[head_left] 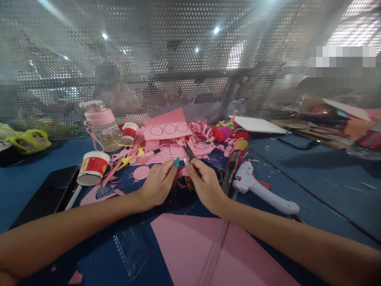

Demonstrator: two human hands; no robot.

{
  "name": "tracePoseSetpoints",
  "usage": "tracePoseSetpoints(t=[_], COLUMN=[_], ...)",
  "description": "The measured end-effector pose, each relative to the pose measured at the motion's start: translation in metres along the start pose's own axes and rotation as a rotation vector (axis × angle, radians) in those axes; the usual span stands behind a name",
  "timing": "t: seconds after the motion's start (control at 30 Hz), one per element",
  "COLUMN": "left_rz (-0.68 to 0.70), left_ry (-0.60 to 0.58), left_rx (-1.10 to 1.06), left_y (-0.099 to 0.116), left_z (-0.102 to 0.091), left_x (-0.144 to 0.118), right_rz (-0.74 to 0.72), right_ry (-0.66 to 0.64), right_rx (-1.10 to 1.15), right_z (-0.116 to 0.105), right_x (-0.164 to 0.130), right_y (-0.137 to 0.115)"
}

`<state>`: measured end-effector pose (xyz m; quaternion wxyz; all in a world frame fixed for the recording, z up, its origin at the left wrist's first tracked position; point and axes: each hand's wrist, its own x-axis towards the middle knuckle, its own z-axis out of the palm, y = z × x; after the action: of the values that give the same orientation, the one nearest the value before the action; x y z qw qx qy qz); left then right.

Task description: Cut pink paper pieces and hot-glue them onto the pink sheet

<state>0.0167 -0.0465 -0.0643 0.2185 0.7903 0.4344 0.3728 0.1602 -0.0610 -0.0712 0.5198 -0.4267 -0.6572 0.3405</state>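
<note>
My left hand (pixel 158 184) pinches a small pink paper piece (pixel 182 173) at the middle of the blue table. My right hand (pixel 204 183) grips small scissors (pixel 188 152), whose blades point up and away just above that piece. Both hands meet over a dark mat. A pink sheet with three drawn circles (pixel 167 129) lies behind them among pink paper scraps (pixel 199 149). A cut pink disc (pixel 141 172) rests left of my left hand.
A white glue gun (pixel 262 189) lies right of my hands. A large pink sheet (pixel 208 250) and a clear ruler (pixel 133 248) lie near me. Two paper cups (pixel 93 167), a pink bottle (pixel 102 125), coloured balls (pixel 229 134) and a perforated screen stand behind.
</note>
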Motion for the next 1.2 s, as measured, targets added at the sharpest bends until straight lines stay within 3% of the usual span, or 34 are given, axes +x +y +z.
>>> tracePoseSetpoints(t=[0.1,0.3,0.53,0.87,1.2], left_rz=[-0.01,-0.273,-0.091,-0.084,-0.032], left_ry=[-0.023,-0.308,-0.149,-0.09,0.005], left_rx=[-0.067,-0.521,-0.376,-0.369,-0.216], left_y=[0.003,0.002,-0.007,-0.007,-0.006], left_z=[-0.006,-0.003,0.008,0.009,0.007], left_x=[0.007,0.013,0.002,-0.002,-0.002], right_rz=[0.001,0.087,0.157,0.088,0.112], right_ry=[-0.033,-0.083,0.031,0.006,0.008], right_rx=[0.031,0.19,0.25,0.079,0.12], right_z=[0.0,0.002,0.004,0.003,0.003], right_x=[0.0,0.003,0.003,0.001,0.001], right_y=[0.001,0.007,0.003,0.005,0.002])
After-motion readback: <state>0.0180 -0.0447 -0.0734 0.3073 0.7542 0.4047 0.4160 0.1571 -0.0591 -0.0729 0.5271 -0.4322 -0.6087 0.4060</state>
